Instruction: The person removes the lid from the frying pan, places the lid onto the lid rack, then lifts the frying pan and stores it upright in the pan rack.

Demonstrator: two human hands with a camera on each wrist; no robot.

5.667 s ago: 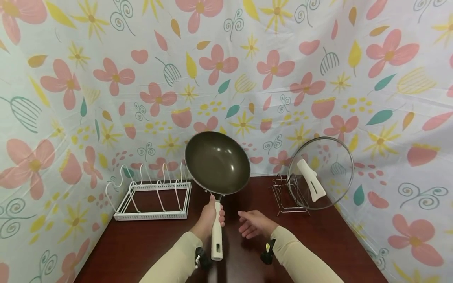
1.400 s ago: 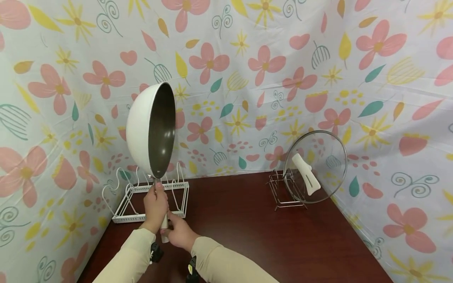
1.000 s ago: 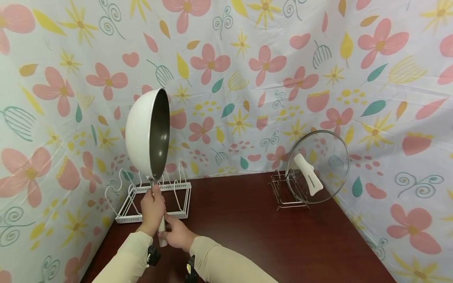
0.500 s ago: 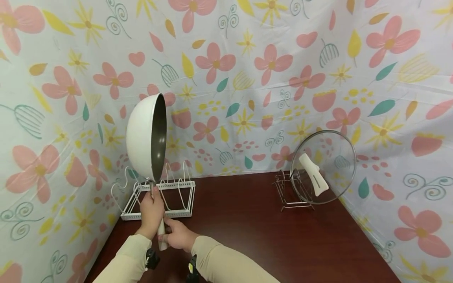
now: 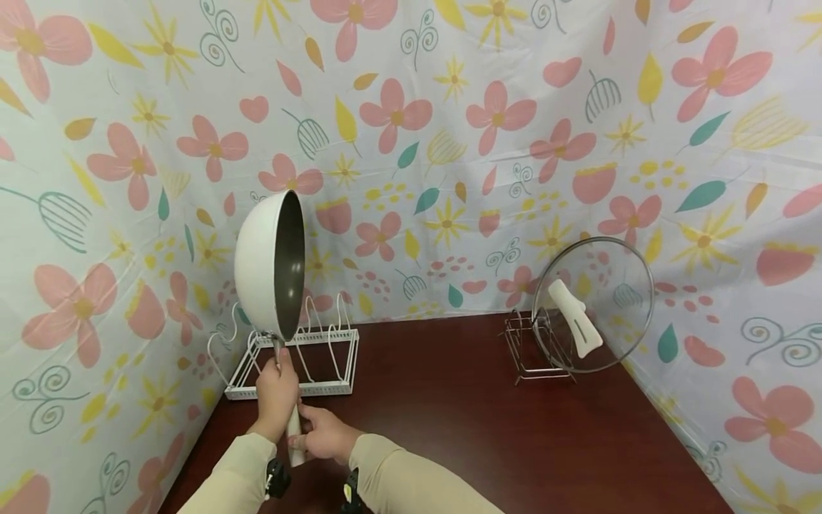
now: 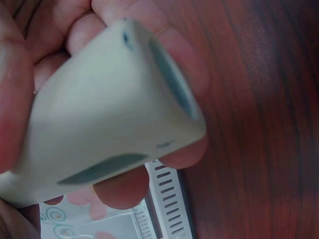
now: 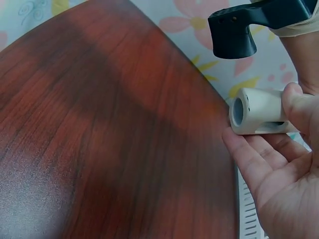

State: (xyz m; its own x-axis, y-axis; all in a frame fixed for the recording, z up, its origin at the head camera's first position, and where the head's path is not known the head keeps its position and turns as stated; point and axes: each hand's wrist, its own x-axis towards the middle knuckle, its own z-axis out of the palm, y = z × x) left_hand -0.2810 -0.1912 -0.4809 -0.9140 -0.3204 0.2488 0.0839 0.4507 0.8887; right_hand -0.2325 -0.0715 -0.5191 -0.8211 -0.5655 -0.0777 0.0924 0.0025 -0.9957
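A deep wok (image 5: pixel 257 264), white outside and dark brown inside, stands on edge at the left of the head view, its opening facing right. Its handle points down. My left hand (image 5: pixel 277 396) grips the handle just under the pan body. Lower down, my right hand (image 5: pixel 327 434) holds the handle's end, thumb on one side and fingers on the other. The right wrist view shows the hollow white handle end (image 7: pixel 261 107) between that thumb and fingers. Behind the wok, and partly hidden by it, is a white rack (image 5: pixel 330 389) with upright wire loops.
A glass lid (image 5: pixel 616 285) with a white handle leans upright in a small metal wire rack (image 5: pixel 546 373) at the right back. Both racks stand on a dark red-brown wooden table (image 5: pixel 437 400). Flower-patterned cloth (image 5: pixel 443 107) closes off the back and both sides.
Earlier the wok was mid-table, inside showing, in my left hand alone. It has moved left, turned on edge, and my right hand has joined the handle. Over the last second it has sunk lower.
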